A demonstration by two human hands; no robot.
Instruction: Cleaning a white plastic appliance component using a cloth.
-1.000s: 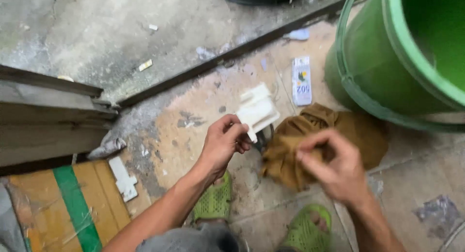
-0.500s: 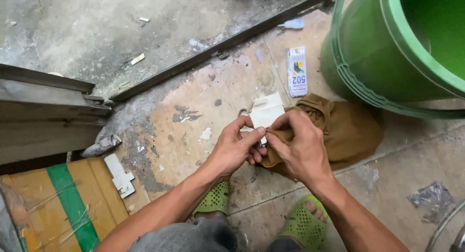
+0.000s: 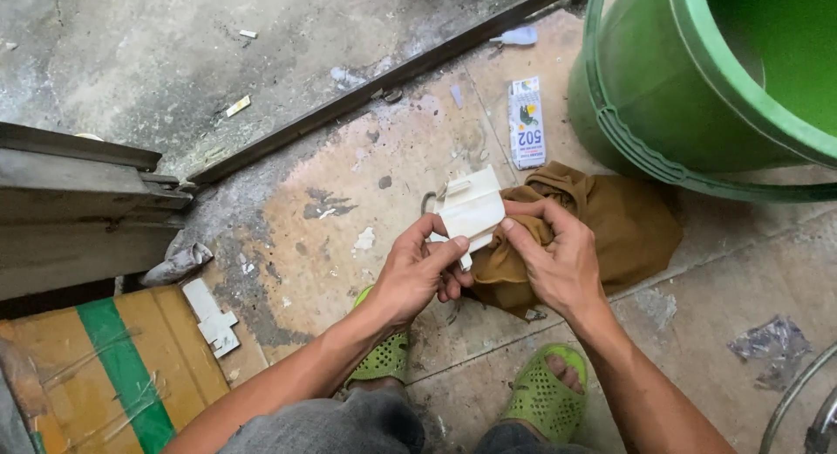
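Nearest the camera, two green perforated sandals (image 3: 542, 393) rest on the stained floor. Above them, the left hand (image 3: 417, 275) pinches the lower edge of a white plastic part (image 3: 471, 211) between thumb and fingers. The right hand (image 3: 558, 258) closes its fingers around a brown cloth (image 3: 628, 227), pressing it against the part. Farther off lie a small printed packet (image 3: 526, 122) and a large green bucket (image 3: 697, 88).
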